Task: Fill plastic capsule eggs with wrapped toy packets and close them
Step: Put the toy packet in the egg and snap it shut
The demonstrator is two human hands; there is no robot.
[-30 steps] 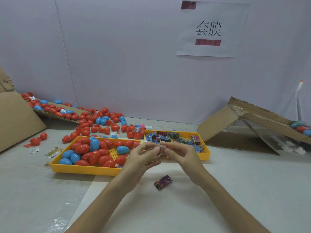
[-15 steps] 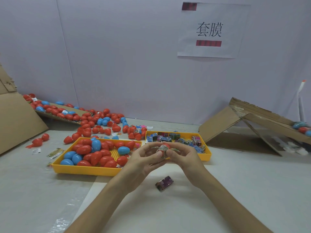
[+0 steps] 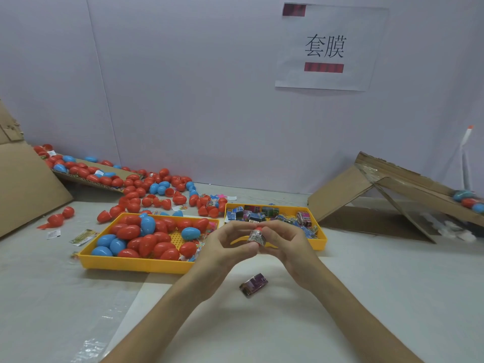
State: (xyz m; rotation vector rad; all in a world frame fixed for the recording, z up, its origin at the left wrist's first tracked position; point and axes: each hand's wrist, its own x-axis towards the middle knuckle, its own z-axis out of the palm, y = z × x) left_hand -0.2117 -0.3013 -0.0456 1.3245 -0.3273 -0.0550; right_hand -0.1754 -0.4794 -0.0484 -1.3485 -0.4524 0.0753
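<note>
Left grip and right grip meet fingertip to fingertip above the counter. Both are clenched on one packet, held upright between them. I note a sliver of red egg at the packet's top. How far the packet sits inside it I cannot tell. A purple packet lies loose on the counter, just near of the hands. Behind the left grip, the left tray holds red and blue eggs. Behind the right grip, the right tray holds more packets. I record a heap of eggs spilled across the far left. A cardboard ramp stands far right. A paper sign hangs on the wall.
</note>
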